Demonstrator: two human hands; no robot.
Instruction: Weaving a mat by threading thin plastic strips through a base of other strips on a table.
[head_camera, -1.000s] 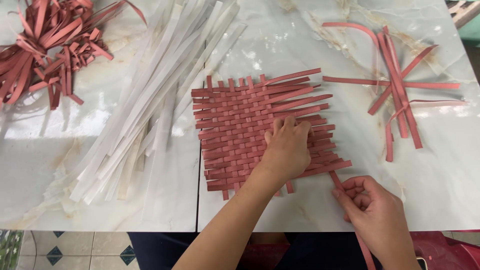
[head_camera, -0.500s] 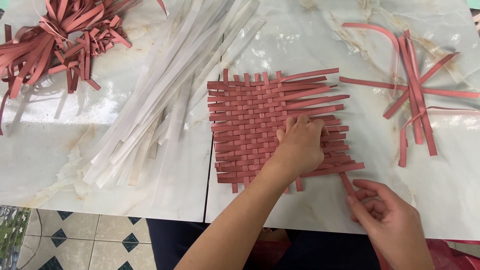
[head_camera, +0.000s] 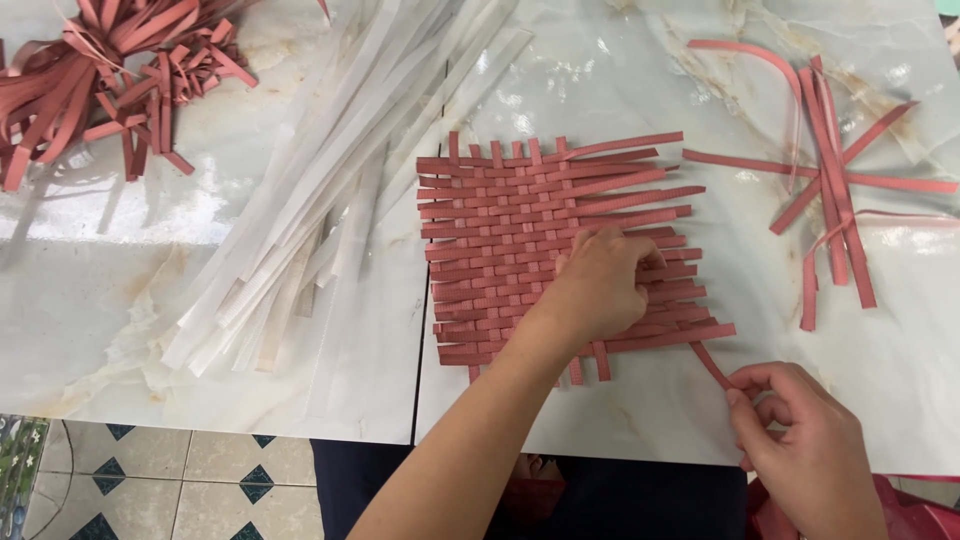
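A pale marble-patterned table (head_camera: 620, 60) is filling most of the view, its near edge running above a tiled floor (head_camera: 200, 485) at the lower left. Across its left half a broad sheaf of white strips (head_camera: 330, 200) is lying fanned out on a slant, and in the far left corner a tangled heap of red strips (head_camera: 100, 70) is sitting well apart from everything else. Near the middle, the woven red mat (head_camera: 510, 220) is lying flat on the table (its weave is tight on the left side, while loose strip ends are sticking out along the right and bottom edges). To the right, a small scatter of loose red strips (head_camera: 830, 180) is lying crossed over one another, apart from the mat. The left hand (head_camera: 600, 285) is pressing palm down on the mat's lower right part, fingers spread over the weave. The right hand (head_camera: 810, 450) is hovering just off the mat's lower right corner, thumb and fingertips pinching the end of a single red strip (head_camera: 708, 362) that is running out from the mat's bottom row and curving down to the fingers.
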